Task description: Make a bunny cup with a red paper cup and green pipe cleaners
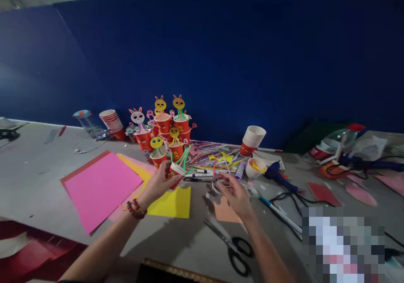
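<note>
My left hand (162, 180) is closed round a red paper cup (177, 173) with a white rim, held tilted over the table. Green pipe cleaners (183, 156) rise out of it. My right hand (233, 189) hovers beside the marker pens (200, 174), fingers curled together at a small pale curved thing (216, 186) that I cannot make out. Just beyond the left hand stand several finished cup figures (163, 123) with rabbit-eared paper faces, some stacked. A heap of coloured pipe cleaners (214, 152) lies behind the pens, with yellow paper cutouts (225, 156) on top.
Scissors (232, 249) lie open near the front edge. Pink paper sheets (104, 186) and a yellow sheet (172, 205) cover the left and middle. Stacked cups (252, 140), a small cup of yellow scraps (256, 168), a blue glue gun (280, 177) and its cables are to the right.
</note>
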`<move>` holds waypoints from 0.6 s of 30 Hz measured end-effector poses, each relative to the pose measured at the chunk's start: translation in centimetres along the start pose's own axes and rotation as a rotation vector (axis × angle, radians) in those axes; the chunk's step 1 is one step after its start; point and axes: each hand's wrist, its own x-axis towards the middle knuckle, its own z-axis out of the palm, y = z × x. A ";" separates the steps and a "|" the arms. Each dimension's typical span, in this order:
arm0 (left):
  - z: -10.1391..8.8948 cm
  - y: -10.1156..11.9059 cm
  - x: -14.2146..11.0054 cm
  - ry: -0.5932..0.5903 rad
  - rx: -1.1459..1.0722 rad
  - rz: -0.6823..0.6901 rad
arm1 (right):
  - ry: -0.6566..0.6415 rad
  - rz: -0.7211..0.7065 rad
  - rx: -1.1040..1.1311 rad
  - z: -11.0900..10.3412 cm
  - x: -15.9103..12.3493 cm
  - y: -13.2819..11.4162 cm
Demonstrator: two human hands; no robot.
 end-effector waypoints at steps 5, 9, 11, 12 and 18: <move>-1.0 -3.0 -0.1 -0.101 0.310 -0.117 | 0.313 -0.039 0.049 -1.2 0.2 -0.3; -0.7 -3.7 -0.1 -0.118 0.466 -0.143 | 0.580 -0.097 0.104 -2.3 0.4 -0.4; -0.7 -3.8 0.0 -0.134 0.500 -0.153 | 0.634 -0.117 0.117 -2.5 0.5 -0.3; -0.7 -3.8 0.1 -0.142 0.504 -0.156 | 0.646 -0.124 0.121 -2.6 0.6 -0.2; -0.9 -3.7 0.3 -0.149 0.503 -0.144 | 0.602 -0.118 0.113 -2.6 0.8 0.2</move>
